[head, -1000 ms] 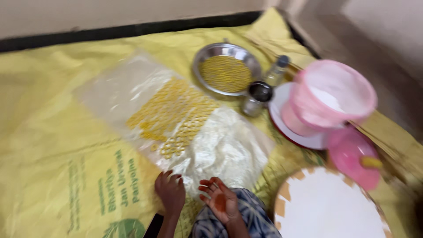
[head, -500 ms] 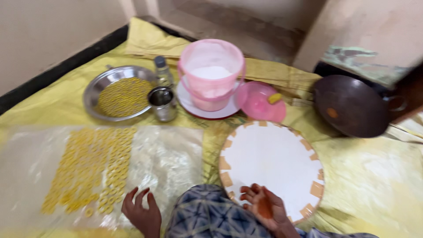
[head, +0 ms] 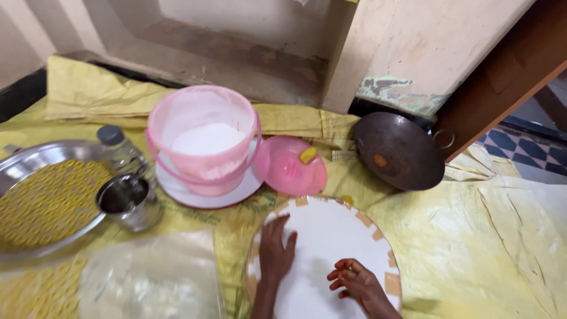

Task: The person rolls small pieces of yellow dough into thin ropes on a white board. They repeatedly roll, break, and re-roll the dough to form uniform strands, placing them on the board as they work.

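White and round, a flat board (head: 331, 236) with tan tape patches along its rim lies at the near centre of a yellow woven sheet (head: 472, 236) that covers the floor. Both hands rest on this board. The left hand (head: 276, 251) lies palm down on the board's left part, fingers extended, slightly spread, and pointing toward the far side. The right hand (head: 354, 280) sits on the near part of the board, fingers curled loosely inward and close together, with reddish staining on the tips; whether they pinch anything cannot be told. Neither hand holds an object.

Just beyond the board, a pink lid (head: 290, 166) with a yellow knob lies flat on the sheet, its near edge close to the board's rim. Left of the lid, a translucent pink bucket (head: 204, 136) partly filled with white powder stands upright on a white plate (head: 204, 192) with a red edge. Further left, a small steel cup (head: 127, 201) stands beside a clear plastic bottle (head: 121, 150) with a grey cap. At the far left, a steel tray (head: 41, 201) holds many small yellow rings. A clear plastic sheet (head: 150, 274) lies at the near left, with more yellow rings at its left edge. To the right of the lid, a dark round pan (head: 398, 150) with a ring handle rests tilted by the wall base.
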